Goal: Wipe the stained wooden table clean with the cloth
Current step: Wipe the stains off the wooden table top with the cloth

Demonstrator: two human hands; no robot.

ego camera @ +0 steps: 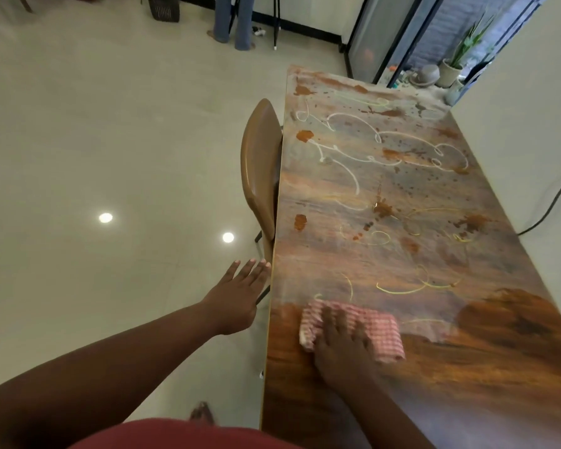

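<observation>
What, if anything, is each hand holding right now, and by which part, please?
Nothing is gripped: the right hand presses flat on the checked cloth's left half; the left hand is off the table, empty.

Your cloth, a folded pink-and-white check, lies flat near the desk's near left corner. The wooden desk carries orange-brown blotches, dark speckles and white and yellow scrawled loops over its far and middle stretch.
</observation>
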